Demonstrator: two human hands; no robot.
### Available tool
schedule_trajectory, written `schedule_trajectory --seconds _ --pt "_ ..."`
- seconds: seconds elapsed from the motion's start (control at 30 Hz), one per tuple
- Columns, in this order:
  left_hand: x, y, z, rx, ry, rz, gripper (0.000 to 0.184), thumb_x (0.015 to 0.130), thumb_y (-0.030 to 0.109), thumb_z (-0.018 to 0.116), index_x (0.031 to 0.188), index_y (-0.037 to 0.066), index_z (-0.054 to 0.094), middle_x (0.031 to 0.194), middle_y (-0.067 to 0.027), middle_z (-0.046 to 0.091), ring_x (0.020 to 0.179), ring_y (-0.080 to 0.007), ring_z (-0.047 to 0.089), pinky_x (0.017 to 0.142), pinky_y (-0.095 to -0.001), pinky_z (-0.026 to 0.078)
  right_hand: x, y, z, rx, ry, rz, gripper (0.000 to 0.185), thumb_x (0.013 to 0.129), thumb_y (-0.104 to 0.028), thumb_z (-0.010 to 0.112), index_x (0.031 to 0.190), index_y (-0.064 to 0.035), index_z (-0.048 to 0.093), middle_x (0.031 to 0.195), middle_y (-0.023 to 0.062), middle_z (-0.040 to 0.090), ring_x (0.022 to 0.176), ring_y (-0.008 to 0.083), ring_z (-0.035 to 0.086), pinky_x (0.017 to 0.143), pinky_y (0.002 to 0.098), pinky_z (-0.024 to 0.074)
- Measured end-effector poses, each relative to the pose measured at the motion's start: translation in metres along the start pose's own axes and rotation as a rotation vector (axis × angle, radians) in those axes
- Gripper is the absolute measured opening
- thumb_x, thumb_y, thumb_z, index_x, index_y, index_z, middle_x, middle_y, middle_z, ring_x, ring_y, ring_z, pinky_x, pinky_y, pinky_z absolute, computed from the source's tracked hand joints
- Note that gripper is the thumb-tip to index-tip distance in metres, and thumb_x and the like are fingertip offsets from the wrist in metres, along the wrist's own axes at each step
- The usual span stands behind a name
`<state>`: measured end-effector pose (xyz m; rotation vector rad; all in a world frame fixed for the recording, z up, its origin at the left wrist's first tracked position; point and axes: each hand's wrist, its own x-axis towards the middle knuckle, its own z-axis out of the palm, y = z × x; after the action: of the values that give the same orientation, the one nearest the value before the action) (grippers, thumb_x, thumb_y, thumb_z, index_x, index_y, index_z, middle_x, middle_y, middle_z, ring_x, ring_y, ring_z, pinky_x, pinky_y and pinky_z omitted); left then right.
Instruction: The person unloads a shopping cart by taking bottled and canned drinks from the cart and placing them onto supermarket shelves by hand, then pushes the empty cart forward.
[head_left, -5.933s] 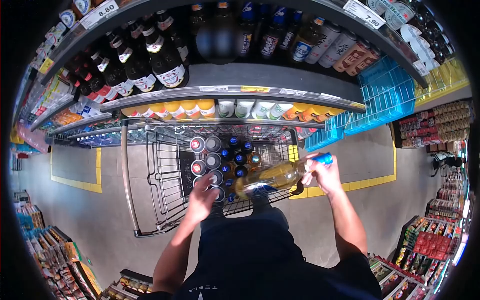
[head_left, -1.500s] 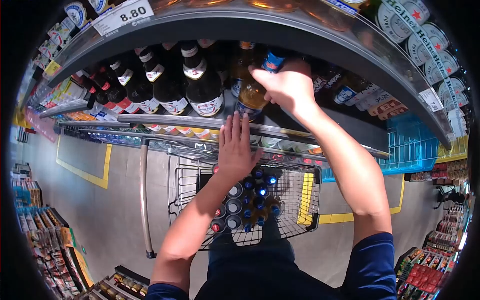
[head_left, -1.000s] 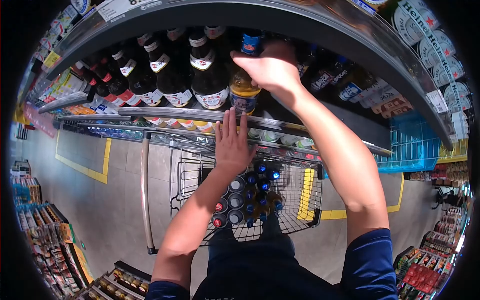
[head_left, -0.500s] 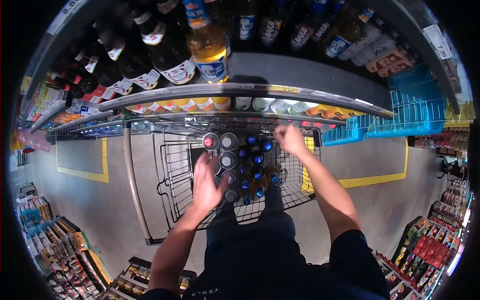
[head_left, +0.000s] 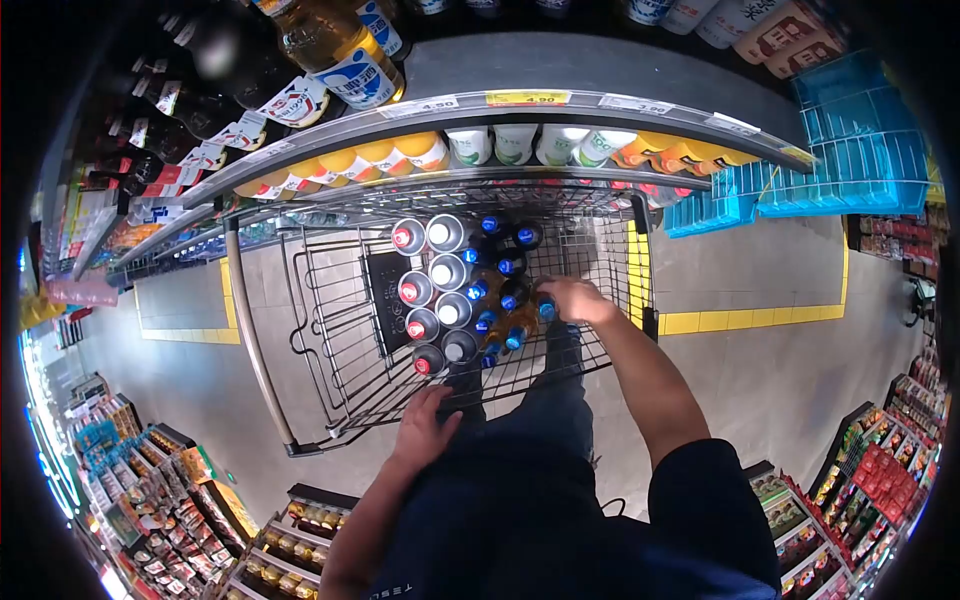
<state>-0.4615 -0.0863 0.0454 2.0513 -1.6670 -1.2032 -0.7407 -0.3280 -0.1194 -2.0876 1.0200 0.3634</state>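
A wire shopping cart (head_left: 320, 432) stands in front of me. Several bottles with blue caps (head_left: 511, 300) are upright in its right half. Left of them, several round grey-topped containers (head_left: 447, 272) with red or white centres stand in two columns. At the right edge of the group, my right hand (head_left: 578, 301) is closed around the top of a blue-capped bottle (head_left: 547, 310); its fingers are partly hidden. My left hand (head_left: 425, 428) hangs just outside the cart's near rim, fingers apart and holding nothing.
Behind the cart runs a shelf (head_left: 590, 75) with price tags on its edge. Large bottles (head_left: 360, 78) stand at its left and cans (head_left: 790, 40) at its right. Blue wire-fronted bins (head_left: 845, 170) flank it. Stocked displays (head_left: 290, 545) rise behind me on both sides.
My right hand has come down from the cart's far side to the near right bottle. My left hand has drawn back from above the grey-topped containers. The view has shifted toward the cart.
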Motion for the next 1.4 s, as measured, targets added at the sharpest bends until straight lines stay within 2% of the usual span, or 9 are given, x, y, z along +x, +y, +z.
schedule_trajectory --seconds 0.1,0.3,0.4,0.57,0.7,0.9,0.97,1.17,1.4 --pt "0.001 -0.005 0.001 0.035 0.031 0.052 0.044 0.083 0.019 0.075 0.121 0.004 0.06 0.123 -0.018 0.06 0.116 -0.0366 0.057 0.1 -0.0434 0.047 -0.018 -0.018 0.006 0.034 0.113 -0.09 0.046 0.077 -0.024 0.074 0.12 -0.0122 0.066 0.13 0.0085 0.061 0.114 0.0308 0.063 0.093 0.041 0.0533" --pt "0.01 0.016 -0.008 0.065 0.037 0.096 0.044 0.084 0.02 0.074 0.122 0.004 0.059 0.122 -0.0183 0.06 0.116 -0.0369 0.057 0.1 -0.044 0.046 -0.025 -0.007 0.039 0.32 0.684 0.006 0.036 0.077 -0.025 0.077 0.107 -0.0063 0.07 0.09 0.0122 0.072 0.084 0.028 0.072 0.076 0.0392 0.0574" --pt "0.02 0.016 0.003 0.013 0.042 0.116 0.045 0.085 0.021 0.074 0.124 0.003 0.058 0.123 -0.0191 0.06 0.118 -0.0379 0.056 0.101 -0.0442 0.046 -0.08 -0.021 -0.026 1.155 0.695 0.333 0.022 0.084 -0.015 0.075 0.097 0.0021 0.068 0.068 0.0085 0.067 0.05 0.013 0.063 0.045 0.0278 0.05" --pt "0.054 0.053 0.021 -0.178 0.04 0.11 0.061 0.091 0.025 0.071 0.14 0.003 0.044 0.132 -0.0172 0.058 0.126 -0.0385 0.053 0.102 -0.0457 0.047 -0.157 -0.04 -0.117 1.447 0.84 0.284 0.022 0.088 -0.012 0.07 0.099 0.006 0.064 0.072 0.012 0.066 0.046 0.0202 0.064 0.038 0.0283 0.0508" --pt "0.087 0.101 -0.001 -1.1 -0.081 -0.01 0.059 0.1 0.026 0.058 0.15 0.011 0.03 0.137 -0.015 0.054 0.117 -0.0348 0.061 0.093 -0.0455 0.055 -0.187 -0.072 -0.177 1.63 0.678 0.32 0.026 0.091 -0.021 0.068 0.099 0.0027 0.06 0.071 0.0126 0.066 0.046 0.0213 0.064 0.036 0.0283 0.0504" --pt "0.115 0.125 -0.046 -1.504 -0.285 -0.07 0.05 0.105 0.024 0.048 0.151 0.017 0.029 0.133 -0.0134 0.055 0.085 -0.0263 0.072 0.073 -0.0339 0.063 -0.184 -0.124 -0.248 1.428 0.763 0.162 0.023 0.093 -0.019 0.068 0.09 0.0036 0.063 0.072 0.0126 0.067 0.043 0.0214 0.062 0.035 0.027 0.0481" --pt "0.127 0.141 -0.069 -1.499 -0.276 -0.001 0.049 0.106 0.023 0.046 0.152 0.016 0.028 0.132 -0.0136 0.055 0.088 -0.0262 0.071 0.077 -0.0346 0.063 -0.18 -0.147 -0.277 1.352 0.869 0.068 0.025 0.094 -0.021 0.069 0.083 0.0007 0.063 0.058 0.0085 0.062 0.041 0.0183 0.061 0.035 0.0265 0.0466" --pt "0.182 0.193 -0.139 -1.284 -0.075 0.248 0.054 0.108 0.031 0.04 0.154 0.011 0.022 0.136 -0.0173 0.054 0.102 -0.0301 0.069 0.087 -0.036 0.06 -0.162 -0.186 -0.347 1.163 1.113 -0.165 0.026 0.096 -0.023 0.066 0.09 0.0023 0.067 0.064 0.0098 0.065 0.042 0.0145 0.057 0.04 0.0253 0.0455" --pt "0.223 0.219 -0.169 -0.89 0.403 0.452 0.075 0.095 0.017 0.066 0.152 0.004 0.02 0.145 -0.0227 0.04 0.129 -0.0349 0.051 0.098 -0.0398 0.05 -0.106 -0.232 -0.388 0.811 1.26 -0.279 0.022 0.092 -0.021 0.072 0.091 0.0016 0.07 0.068 0.0056 0.067 0.047 0.0109 0.059 0.043 0.024 0.0464"
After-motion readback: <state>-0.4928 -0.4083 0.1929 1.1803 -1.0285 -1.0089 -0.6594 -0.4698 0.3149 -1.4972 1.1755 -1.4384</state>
